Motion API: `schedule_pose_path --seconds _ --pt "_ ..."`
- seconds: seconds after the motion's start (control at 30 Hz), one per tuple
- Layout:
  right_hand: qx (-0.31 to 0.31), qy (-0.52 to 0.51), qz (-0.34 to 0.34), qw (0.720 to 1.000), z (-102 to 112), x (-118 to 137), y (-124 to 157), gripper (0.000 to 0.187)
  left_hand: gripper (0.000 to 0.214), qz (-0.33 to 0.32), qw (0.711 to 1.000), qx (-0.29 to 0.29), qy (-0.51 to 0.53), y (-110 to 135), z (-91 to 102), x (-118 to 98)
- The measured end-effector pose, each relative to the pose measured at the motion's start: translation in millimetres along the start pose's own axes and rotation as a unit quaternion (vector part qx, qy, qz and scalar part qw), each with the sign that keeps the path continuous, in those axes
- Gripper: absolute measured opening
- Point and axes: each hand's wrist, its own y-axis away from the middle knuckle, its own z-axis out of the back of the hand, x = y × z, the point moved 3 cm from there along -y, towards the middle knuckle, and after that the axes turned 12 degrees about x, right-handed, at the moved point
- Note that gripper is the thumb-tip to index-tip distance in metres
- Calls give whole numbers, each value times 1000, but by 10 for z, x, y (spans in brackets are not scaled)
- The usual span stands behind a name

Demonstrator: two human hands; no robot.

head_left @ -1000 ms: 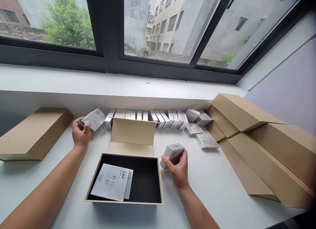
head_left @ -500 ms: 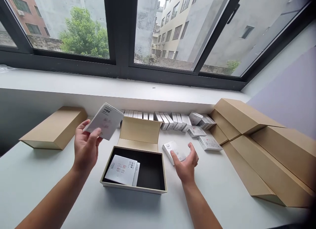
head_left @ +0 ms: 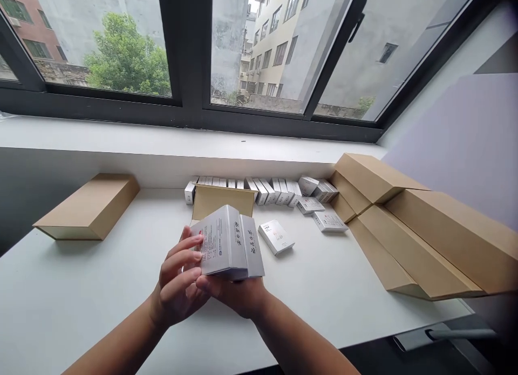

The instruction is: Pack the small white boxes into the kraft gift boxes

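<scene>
Bearing dark Chinese lettering (head_left: 252,241), silver boxes (head_left: 218,251) sit in both hands (head_left: 176,283).

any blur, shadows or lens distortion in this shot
Head view: daylight seems to enter through the window; head view: soft shadow edges the left tan box; head view: the held silver boxes look fairly sharp, their smallest print unreadable; head view: the tan boxes at right look stretched, and the picture's right edge darkens and blurs.

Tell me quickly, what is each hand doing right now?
Left hand: closed, holding silver boxes.
Right hand: at the boxes' lower edge; grip hidden, so open or closed cannot be told.
</scene>
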Motion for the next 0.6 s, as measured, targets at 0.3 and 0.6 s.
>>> schedule_pose_path --seconds 0.3,0.6 --pt "-30 243 57 968 222 167 6 75 96 155 946 212 190 -189 151 -26" --pt "86 649 -221 723 567 295 -23 68 77 203 852 480 -43 112 60 470"
